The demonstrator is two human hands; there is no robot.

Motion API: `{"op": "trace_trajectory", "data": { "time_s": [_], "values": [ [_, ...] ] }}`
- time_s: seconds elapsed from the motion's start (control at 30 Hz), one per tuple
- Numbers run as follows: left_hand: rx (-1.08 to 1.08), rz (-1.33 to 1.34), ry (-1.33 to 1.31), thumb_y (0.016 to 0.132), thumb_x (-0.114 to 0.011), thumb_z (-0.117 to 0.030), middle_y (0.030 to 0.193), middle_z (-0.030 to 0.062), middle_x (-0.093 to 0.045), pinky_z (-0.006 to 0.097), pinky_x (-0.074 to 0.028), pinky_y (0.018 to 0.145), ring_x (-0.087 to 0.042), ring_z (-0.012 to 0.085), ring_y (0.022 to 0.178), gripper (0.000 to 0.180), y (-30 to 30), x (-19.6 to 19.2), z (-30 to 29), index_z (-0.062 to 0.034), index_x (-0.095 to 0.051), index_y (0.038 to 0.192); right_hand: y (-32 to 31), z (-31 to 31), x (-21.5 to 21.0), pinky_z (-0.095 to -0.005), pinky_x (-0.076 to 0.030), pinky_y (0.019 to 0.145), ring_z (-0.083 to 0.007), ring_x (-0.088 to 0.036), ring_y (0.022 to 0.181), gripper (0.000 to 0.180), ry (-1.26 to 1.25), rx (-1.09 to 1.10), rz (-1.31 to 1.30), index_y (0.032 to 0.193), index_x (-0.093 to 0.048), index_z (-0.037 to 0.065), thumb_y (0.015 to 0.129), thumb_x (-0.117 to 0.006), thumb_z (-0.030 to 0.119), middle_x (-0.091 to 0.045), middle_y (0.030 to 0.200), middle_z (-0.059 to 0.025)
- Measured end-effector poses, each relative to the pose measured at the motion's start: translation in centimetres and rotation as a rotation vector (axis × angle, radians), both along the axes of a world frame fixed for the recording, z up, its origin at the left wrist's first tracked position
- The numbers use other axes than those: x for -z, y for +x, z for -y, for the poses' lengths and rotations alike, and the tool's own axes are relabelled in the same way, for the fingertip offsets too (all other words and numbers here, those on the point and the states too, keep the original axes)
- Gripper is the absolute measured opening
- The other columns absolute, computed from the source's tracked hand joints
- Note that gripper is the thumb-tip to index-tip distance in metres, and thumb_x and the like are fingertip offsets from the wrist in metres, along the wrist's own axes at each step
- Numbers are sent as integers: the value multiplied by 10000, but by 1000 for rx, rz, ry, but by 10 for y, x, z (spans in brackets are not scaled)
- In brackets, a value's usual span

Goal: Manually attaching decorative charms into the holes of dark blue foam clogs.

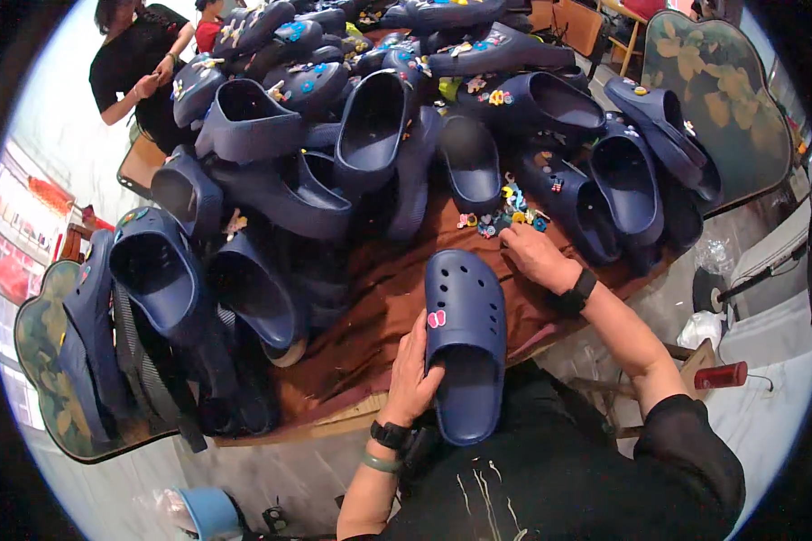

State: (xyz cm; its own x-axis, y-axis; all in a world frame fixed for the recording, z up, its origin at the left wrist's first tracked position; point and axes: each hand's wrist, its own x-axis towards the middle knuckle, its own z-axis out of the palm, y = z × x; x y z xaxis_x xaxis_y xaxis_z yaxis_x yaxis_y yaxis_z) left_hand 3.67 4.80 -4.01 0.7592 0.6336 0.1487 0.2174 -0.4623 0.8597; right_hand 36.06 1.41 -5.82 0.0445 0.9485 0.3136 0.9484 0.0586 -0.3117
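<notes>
My left hand (412,374) grips a navy clog (465,325) by its side, with the thumb inside the foot opening. The clog's toe points away from me, and its upper has rows of round holes. One pink charm (437,318) sits on the left side of the upper. My right hand (541,257) is at the near edge of a small heap of colourful shoe charms (514,212), its fingers curled and drawn together at the tips. Whatever those fingertips hold, if anything, is too small to make out.
Navy clogs (370,126), many with charms, are heaped over the table's brown cloth (370,343). More clogs (158,275) stand at left and right (622,176). Patterned chair backs (717,108) flank the table. A blue bin (209,512) is on the floor. Someone in black (140,68) stands at far left.
</notes>
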Motion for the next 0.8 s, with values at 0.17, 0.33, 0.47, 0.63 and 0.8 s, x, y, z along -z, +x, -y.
{"op": "trace_trajectory", "data": {
  "time_s": [0.17,0.33,0.47,0.63,0.8],
  "values": [
    [30,27,-22,708,-544,-121,1434,211,-408,417,-322,1092,-418,378,1272,837,0,5,-4,-12,-254,1486,-2,-2,-8,-429,-472,772,-331,-524,927,275,160,-51,24,1062,-601,87,801,-591,-2,-543,914,-140],
    [25,36,-8,705,-555,-125,1444,213,-398,418,-316,1101,-411,381,1280,848,2,10,-11,-15,-251,1488,-33,-12,-31,-419,-468,767,-324,-558,904,196,219,-151,-232,1003,-644,68,810,-677,60,-605,933,-120],
    [21,9,0,712,-567,-123,1443,221,-395,429,-312,1105,-397,395,1291,844,3,-2,-6,-12,-251,1487,-75,-17,-65,-372,-482,752,-305,-584,821,182,263,-323,-307,932,-650,46,759,-706,32,-627,854,-95],
    [18,-21,-36,730,-594,-136,1483,234,-335,425,-262,1134,-342,405,1344,862,-5,10,-5,-1,-224,1496,-95,-27,-51,-369,-518,737,-259,-580,834,214,298,-458,80,930,-630,77,716,-623,97,-592,869,-61],
    [49,23,17,747,-631,-151,1486,232,-335,421,-288,1124,-364,399,1323,872,-5,15,3,7,-209,1494,-99,-8,-60,-377,-534,779,-289,-602,927,313,279,-456,29,1044,-653,73,732,-626,62,-617,1011,-91]
  ]
}}
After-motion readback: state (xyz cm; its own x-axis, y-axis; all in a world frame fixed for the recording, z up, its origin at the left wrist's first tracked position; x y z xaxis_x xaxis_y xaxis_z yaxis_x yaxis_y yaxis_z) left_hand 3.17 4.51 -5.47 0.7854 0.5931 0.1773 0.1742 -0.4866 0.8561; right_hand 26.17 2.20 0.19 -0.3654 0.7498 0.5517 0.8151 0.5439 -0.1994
